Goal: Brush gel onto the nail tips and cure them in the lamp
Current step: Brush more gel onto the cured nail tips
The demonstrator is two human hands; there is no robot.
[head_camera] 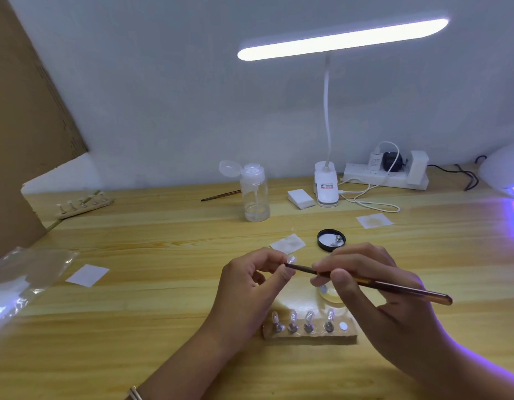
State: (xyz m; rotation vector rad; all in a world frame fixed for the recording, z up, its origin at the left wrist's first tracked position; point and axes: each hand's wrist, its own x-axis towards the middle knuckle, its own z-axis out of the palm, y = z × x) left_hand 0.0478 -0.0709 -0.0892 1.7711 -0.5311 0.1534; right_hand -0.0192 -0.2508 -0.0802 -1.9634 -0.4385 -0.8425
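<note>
Head cam view, so you're looking down at both hands over the desk (163, 298). This is the brushing step, I'd say: one nail tip (292, 259) is up off the holder (307, 339) and the brush (394, 287) has its bristle end right on it.

Left hand (250, 284) has thumb and fingertips pinched together around that tip, or maybe the little stand under it, can't tell which. The other fingers are curled in loosely. Right hand (394, 310) grips the brush like a pen, thumb and first fingers clamped on the front of the handle, with the back end sticking out to the right.

Four more tips (308, 317) stand in a row on the holder just below the hands, plus one bare slot at the right end, probably where the held one goes. No idea from here which ones are already coated.

What looks like the gel pot (332, 295) is mostly hidden behind the right fingers, and its lid (330, 241) lies open a bit further back.

Next move, my guess: light, even strokes without flooding the edges, park the tip back in the free slot, then get it over to the curing lamp (502, 171) glowing purple at the far right, well away from the hands.
</note>
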